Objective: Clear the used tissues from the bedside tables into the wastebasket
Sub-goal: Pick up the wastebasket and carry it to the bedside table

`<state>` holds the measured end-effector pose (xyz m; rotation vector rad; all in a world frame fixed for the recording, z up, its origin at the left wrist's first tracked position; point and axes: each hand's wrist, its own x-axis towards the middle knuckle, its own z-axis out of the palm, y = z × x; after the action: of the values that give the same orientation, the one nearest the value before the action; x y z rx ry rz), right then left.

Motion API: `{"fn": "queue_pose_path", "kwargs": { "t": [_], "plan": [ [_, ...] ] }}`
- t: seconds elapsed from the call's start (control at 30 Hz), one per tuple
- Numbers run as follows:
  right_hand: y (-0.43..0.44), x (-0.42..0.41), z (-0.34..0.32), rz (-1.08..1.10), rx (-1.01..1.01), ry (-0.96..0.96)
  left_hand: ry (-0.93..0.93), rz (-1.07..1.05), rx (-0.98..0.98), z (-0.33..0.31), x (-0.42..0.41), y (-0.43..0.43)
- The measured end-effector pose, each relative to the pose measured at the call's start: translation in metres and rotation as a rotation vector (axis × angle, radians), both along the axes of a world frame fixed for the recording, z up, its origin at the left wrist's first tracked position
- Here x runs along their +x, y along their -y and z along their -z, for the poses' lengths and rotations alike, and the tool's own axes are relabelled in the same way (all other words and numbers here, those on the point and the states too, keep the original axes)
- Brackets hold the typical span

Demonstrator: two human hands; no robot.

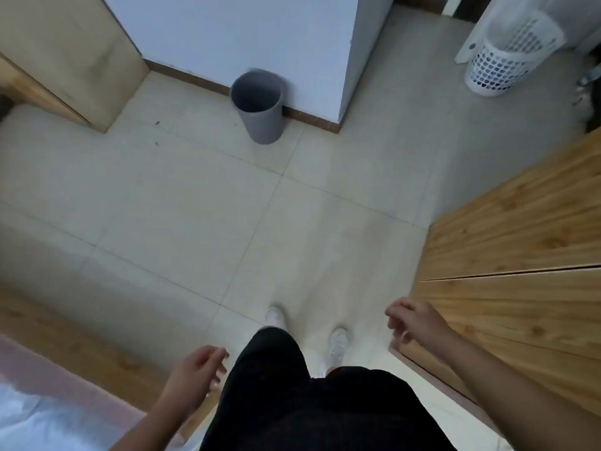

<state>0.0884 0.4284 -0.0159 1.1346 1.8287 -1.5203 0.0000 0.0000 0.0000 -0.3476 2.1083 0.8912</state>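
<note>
A grey round wastebasket [258, 107] stands on the tiled floor against a white wall corner, well ahead of me. Its inside looks dark and I cannot tell what it holds. My left hand [195, 372] hangs at the lower left beside my leg, fingers loosely curled and holding nothing. My right hand [411, 320] hangs at the right near a wooden panel, fingers relaxed and holding nothing. No tissues or bedside tables are in view.
A white perforated laundry basket [500, 65] stands at the top right. A wooden cabinet front [520, 255] runs along the right. A bed's wooden frame [81, 346] lies at the lower left, a light wood cabinet [65, 60] at the upper left. Tiled floor [227, 222] stretches between.
</note>
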Motion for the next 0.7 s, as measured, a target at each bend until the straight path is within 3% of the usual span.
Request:
{"fn": "queue_pose_path", "kwargs": {
  "t": [0.3,0.5,0.7],
  "plan": [
    [-0.025,-0.198,-0.009,-0.036,0.105,-0.153,0.152,-0.136,-0.012,0.039,-0.070,0.018],
    [-0.019,-0.300,-0.007,-0.010,0.131,-0.062,0.094,-0.026,-0.002,0.053,-0.248,0.011],
    [-0.023,-0.317,-0.010,-0.051,0.180,0.139,-0.047,0.070,0.071,0.020,-0.432,-0.035]
  ]
}}
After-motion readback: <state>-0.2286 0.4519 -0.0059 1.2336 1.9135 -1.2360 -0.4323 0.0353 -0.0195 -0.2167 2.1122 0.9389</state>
